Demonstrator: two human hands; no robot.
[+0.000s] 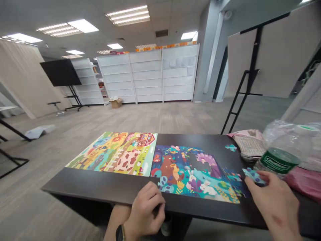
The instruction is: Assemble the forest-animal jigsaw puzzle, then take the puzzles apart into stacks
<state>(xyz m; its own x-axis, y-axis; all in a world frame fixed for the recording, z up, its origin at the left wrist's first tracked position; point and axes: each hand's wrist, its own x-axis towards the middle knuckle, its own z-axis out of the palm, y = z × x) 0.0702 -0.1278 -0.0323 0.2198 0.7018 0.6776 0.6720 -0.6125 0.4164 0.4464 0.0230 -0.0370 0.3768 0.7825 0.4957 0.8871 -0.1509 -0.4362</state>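
Note:
My right hand [278,201] pinches a light-blue jigsaw piece [253,175] with dark blotches, just past the right edge of a partly assembled puzzle [173,172]. That puzzle shows a bear, rabbits and plants on a dark blue ground, with a gap in its upper right part. Several loose pieces lie close to its right side, and one teal piece [230,147] sits apart near the far edge of the table. Loosely curled at the near table edge, my left hand [147,211] appears to hold nothing. Left of the puzzle lies a bright farm-animal picture sheet [120,152].
On the right of the dark table [100,185] stand a green-labelled plastic bottle [283,157], a patterned cloth pouch [249,145] and a pink item [306,182]. Beyond are a black easel [247,77], white shelves [145,77], a cardboard box [115,102] and a screen on a stand [60,72].

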